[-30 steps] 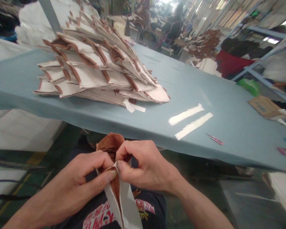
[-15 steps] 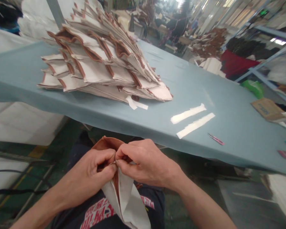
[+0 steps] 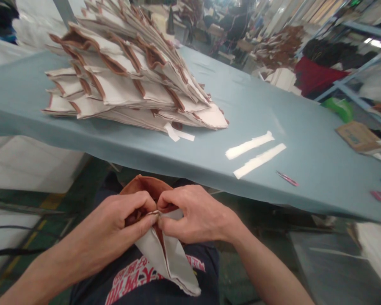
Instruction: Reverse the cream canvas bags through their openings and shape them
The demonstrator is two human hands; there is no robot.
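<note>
Over my lap hangs a piece of off-white and brown fabric (image 3: 178,258), its brown part rising behind my fingers and its pale end lying on the dark printed cloth of my lap. My left hand (image 3: 130,220) pinches the folded edge between thumb and fingers. Right beside it, my right hand (image 3: 184,214) pinches the same edge, the fingertips of both hands nearly touching. A big stack of similar off-white and brown pieces (image 3: 123,84) lies on the blue-covered table (image 3: 209,156). Near the table's front edge are white strips (image 3: 260,161) and small pink-handled snips (image 3: 287,178).
A cardboard box (image 3: 357,135) and a green object (image 3: 339,108) sit at the table's right side. Behind them stands a blue shelf frame (image 3: 352,95) with dark and red cloth. Beyond the table a person (image 3: 236,25) in dark clothes is blurred. White bundles (image 3: 31,163) are under the table at left.
The view has shifted slightly, so the table contents appear a little higher and further left. My hands still grip the fabric edge, whose pale lower end has swung and now lies flatter on my lap.
</note>
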